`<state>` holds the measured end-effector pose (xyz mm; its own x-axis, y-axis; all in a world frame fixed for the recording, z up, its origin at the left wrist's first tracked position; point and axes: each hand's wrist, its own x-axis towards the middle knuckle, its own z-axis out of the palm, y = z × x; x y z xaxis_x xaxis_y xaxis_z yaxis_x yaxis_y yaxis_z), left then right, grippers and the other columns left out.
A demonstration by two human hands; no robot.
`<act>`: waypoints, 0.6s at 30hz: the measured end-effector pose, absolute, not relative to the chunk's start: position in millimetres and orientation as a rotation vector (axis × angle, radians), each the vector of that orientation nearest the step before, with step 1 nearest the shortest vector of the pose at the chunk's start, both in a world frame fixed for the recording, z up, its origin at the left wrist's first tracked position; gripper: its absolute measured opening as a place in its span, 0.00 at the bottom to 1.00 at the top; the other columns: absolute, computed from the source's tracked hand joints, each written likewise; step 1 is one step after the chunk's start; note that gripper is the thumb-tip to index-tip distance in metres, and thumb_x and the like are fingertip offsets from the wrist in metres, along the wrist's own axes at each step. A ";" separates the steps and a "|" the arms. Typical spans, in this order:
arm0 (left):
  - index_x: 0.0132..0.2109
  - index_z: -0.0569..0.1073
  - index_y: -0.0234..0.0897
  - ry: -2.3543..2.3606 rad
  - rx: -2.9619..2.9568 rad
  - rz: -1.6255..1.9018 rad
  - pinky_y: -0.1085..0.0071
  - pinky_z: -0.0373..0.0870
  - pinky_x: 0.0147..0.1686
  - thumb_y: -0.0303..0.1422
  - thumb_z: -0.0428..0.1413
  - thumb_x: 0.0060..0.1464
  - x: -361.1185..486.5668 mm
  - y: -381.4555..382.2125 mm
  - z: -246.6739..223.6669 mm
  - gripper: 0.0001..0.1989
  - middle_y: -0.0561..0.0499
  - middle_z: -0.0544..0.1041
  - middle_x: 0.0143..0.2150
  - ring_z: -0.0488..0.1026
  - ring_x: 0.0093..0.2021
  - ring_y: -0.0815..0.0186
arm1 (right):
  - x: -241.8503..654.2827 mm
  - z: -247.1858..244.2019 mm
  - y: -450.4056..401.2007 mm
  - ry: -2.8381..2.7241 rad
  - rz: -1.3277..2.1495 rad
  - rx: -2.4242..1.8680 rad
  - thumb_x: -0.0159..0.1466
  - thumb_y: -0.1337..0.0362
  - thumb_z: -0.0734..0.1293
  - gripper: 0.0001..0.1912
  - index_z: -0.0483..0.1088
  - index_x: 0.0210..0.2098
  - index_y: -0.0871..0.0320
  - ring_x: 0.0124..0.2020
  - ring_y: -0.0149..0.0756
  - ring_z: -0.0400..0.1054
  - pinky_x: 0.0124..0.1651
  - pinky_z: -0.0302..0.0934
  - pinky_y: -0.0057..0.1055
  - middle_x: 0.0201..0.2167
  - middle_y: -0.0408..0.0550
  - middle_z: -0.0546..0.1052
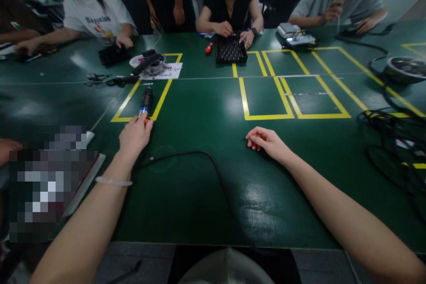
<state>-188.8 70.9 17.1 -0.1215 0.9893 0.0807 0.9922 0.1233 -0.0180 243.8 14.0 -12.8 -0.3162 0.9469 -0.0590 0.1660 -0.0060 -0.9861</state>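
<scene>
My left hand is wrapped round the rear of a black electric screwdriver with a blue ring, which points away from me inside a yellow taped outline on the left. A black cable runs from near that hand across the green table toward its front edge. On the right, my right hand rests on the table with its fingers curled together. Nothing shows in it, though the inside of the fingers is partly hidden. It lies just in front of a yellow taped rectangle.
Across the table a person handles a black tray beside a red object. A tape roll lies on paper at the back left. Tangled black cables and a round metal part are at the right. Other people sit around.
</scene>
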 end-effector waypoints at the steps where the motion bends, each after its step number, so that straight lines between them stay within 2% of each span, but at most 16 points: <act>1: 0.69 0.59 0.35 -2.286 -2.037 -0.069 0.50 0.70 0.45 0.48 0.33 0.68 -178.7 64.6 17.4 0.32 0.35 0.68 0.60 0.72 0.51 0.44 | 243.5 -12.9 14.0 -1.556 1.390 -1.184 0.65 0.58 0.66 0.10 0.71 0.38 0.60 0.25 0.28 0.67 0.25 0.60 0.25 0.27 0.46 0.76; 4: 0.67 0.62 0.37 -2.221 -2.076 -0.062 0.51 0.72 0.44 0.47 0.35 0.68 -142.7 44.4 20.1 0.30 0.35 0.70 0.59 0.73 0.50 0.44 | 242.9 -13.0 14.2 -1.555 1.387 -1.185 0.64 0.58 0.66 0.10 0.71 0.37 0.60 0.25 0.29 0.67 0.24 0.60 0.25 0.27 0.46 0.76; 9: 0.69 0.61 0.40 -2.031 -2.229 -0.005 0.54 0.74 0.41 0.45 0.37 0.68 -78.7 15.6 26.1 0.28 0.35 0.67 0.63 0.74 0.50 0.45 | 242.7 -11.7 13.6 -1.588 1.361 -1.199 0.65 0.58 0.65 0.10 0.71 0.38 0.59 0.25 0.30 0.68 0.25 0.60 0.26 0.27 0.46 0.76; 15: 0.68 0.62 0.40 -1.842 -2.394 0.030 0.60 0.76 0.39 0.43 0.40 0.68 -7.8 -3.2 27.0 0.26 0.35 0.65 0.65 0.74 0.53 0.49 | 233.9 -0.6 3.5 -1.842 0.953 -1.242 0.67 0.64 0.62 0.07 0.71 0.40 0.57 0.31 0.34 0.69 0.35 0.62 0.31 0.30 0.45 0.76; 18: 0.68 0.62 0.41 -1.769 -2.479 0.018 0.62 0.76 0.39 0.43 0.43 0.67 20.9 -8.3 24.0 0.26 0.34 0.65 0.66 0.74 0.54 0.51 | 224.5 2.9 -4.7 -1.965 0.874 -1.189 0.67 0.65 0.62 0.06 0.71 0.41 0.56 0.31 0.34 0.68 0.36 0.61 0.31 0.31 0.45 0.75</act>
<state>20.9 -8.3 24.0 0.3267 0.9440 0.0463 0.9428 -0.3221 -0.0854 224.5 -4.7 2.9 -0.3591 0.9117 0.1996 0.4619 0.3595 -0.8108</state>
